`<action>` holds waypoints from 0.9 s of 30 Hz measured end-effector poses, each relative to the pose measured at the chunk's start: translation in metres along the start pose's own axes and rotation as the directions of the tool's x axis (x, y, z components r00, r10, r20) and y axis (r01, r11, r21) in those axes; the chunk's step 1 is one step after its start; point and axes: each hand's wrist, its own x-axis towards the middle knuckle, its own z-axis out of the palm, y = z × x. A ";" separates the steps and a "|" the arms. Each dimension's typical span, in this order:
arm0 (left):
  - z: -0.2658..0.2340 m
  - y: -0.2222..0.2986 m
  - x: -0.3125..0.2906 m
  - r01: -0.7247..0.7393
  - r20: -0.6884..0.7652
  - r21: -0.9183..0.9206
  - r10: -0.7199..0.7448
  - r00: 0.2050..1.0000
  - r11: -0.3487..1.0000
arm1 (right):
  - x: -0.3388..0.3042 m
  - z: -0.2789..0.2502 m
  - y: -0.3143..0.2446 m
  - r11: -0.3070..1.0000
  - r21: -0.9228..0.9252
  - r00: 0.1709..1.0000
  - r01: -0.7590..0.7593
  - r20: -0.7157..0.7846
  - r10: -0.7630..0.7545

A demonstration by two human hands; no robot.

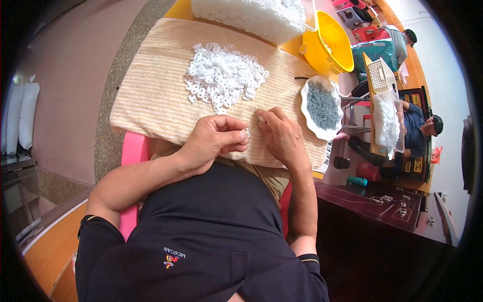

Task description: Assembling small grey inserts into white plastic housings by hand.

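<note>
My left hand [217, 138] pinches a small white plastic piece [247, 132] between thumb and fingertips, just above the towel's near side. To its right, my right hand [284, 136] is curled with thumb and fingers together, its fingertips low over the cloth. Whatever those fingertips hold is too small to make out. A loose heap of small white plastic pieces with holes [224, 75] lies beyond both hands. Right of my right hand stands a white scalloped dish [305, 103] full of small grey pieces [323, 106].
A striped beige towel [151, 85] covers the table. At its far side are a clear bin of white pieces [251, 20] and a yellow basin [329, 45]. A dark stick [301, 78] lies near the dish. On the right, a person in dark clothes [416, 128] sits by another table.
</note>
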 end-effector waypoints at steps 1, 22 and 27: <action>0.000 0.000 0.000 -0.002 -0.001 0.008 0.002 1.000 1.000 | 0.000 0.000 0.000 1.000 0.003 1.000 -0.004 0.009 0.004; -0.001 -0.002 0.001 -0.002 0.002 0.007 0.002 1.000 1.000 | -0.026 0.016 0.019 0.357 0.884 0.943 -0.303 0.223 0.248; -0.002 -0.003 0.001 -0.003 0.004 0.009 0.003 1.000 1.000 | -0.029 0.015 0.012 0.374 0.880 0.939 -0.293 0.191 0.286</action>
